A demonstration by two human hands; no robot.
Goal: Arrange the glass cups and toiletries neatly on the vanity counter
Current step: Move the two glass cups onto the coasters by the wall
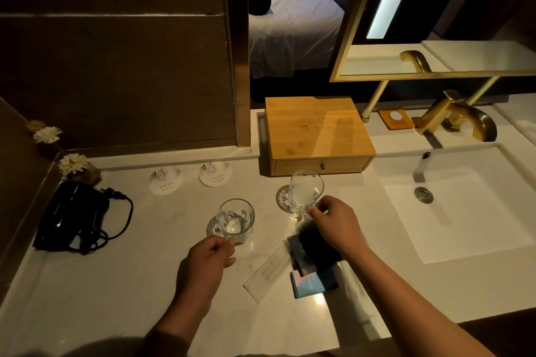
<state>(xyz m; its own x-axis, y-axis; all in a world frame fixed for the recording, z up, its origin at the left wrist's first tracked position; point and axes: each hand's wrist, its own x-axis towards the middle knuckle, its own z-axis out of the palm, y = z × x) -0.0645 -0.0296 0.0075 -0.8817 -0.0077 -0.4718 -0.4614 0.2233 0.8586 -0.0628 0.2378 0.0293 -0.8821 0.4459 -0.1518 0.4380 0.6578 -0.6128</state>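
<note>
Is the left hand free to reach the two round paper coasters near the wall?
Probably yes, though not empty: the left hand grips a glass cup. The two round coasters lie beyond it over bare counter, with nothing between.

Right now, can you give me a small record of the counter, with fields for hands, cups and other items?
left hand: holds left cup near its base
right hand: holds right cup
coasters: two, bare, behind the cups
box: wooden, drawer shut
packets: loose, under right forearm
dryer: far left
</note>
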